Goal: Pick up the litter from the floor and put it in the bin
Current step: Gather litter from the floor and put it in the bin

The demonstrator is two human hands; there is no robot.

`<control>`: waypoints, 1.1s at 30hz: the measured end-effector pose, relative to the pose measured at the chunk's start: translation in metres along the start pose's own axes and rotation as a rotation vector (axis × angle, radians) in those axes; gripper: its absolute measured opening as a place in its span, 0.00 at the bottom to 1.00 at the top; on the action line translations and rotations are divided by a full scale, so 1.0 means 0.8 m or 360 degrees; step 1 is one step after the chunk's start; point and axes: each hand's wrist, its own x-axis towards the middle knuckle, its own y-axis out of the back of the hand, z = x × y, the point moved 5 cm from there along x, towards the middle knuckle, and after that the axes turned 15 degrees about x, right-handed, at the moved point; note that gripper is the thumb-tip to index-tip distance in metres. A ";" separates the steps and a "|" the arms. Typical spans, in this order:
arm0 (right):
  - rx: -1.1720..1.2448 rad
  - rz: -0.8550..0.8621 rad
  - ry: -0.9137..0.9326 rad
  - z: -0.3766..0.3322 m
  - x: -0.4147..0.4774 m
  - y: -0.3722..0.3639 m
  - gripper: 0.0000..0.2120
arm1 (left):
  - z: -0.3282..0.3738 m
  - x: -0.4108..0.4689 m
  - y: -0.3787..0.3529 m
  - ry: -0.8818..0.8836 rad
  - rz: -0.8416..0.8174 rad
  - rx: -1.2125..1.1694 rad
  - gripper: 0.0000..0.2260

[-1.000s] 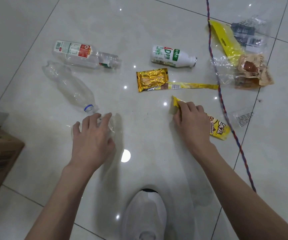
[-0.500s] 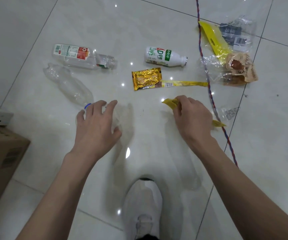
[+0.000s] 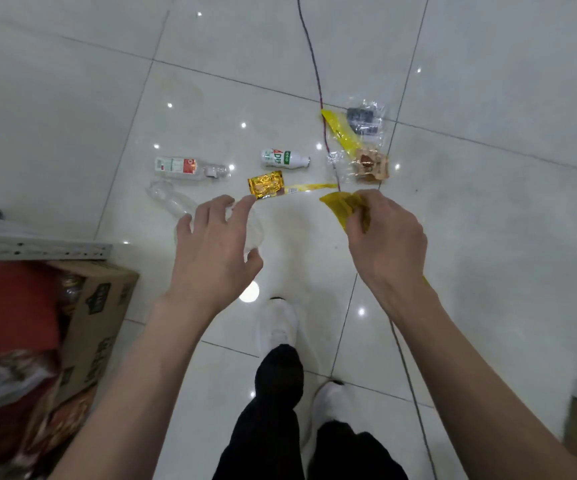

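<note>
Fingers [image 3: 226,211] of the left hand [image 3: 216,249] spreading wide over a clear plastic piece [image 3: 254,233], curling round it though not plainly closing; hard to tell whether gripping or only covering it. Lying beyond on the floor [image 3: 72,98], from left to right: a crushed clear bottle [image 3: 169,199], a labelled clear bottle [image 3: 190,167], a gold wrapper [image 3: 267,184], a white bottle [image 3: 284,158], and a heap of bags [image 3: 360,147] beside a cord [image 3: 315,64]. Fingers of the right hand [image 3: 387,237] pinching a yellow wrapper [image 3: 340,207], holding it up off the tiles. Judging the step: gathering the first pieces, most litter waiting. Next needing a firm hold on both, then carrying to the bin. Showing no certain bin; possibly the cardboard box [image 3: 96,306] at left, contents blurred. Hiding the clear piece's shape under the palm.
</note>
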 end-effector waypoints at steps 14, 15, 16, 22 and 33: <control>0.0384 0.0417 -0.0212 -0.121 -0.138 0.317 0.10 | 0.114 -0.122 0.328 -0.0356 0.0373 -0.0003 0.32; 0.0382 0.0450 -0.0233 -0.116 -0.151 0.325 0.10 | 0.123 -0.131 0.333 -0.0386 0.0383 -0.0004 0.32; 0.0381 0.0484 -0.0264 -0.109 -0.165 0.332 0.09 | 0.132 -0.140 0.336 -0.0414 0.0387 -0.0012 0.32; 0.0448 0.0646 -0.0564 -0.058 -0.287 0.345 0.09 | 0.177 -0.229 0.303 -0.0631 0.0322 0.0005 0.32; 0.0482 0.1020 -0.0916 0.004 -0.561 0.351 0.08 | 0.250 -0.430 0.232 -0.1155 0.0236 0.0023 0.32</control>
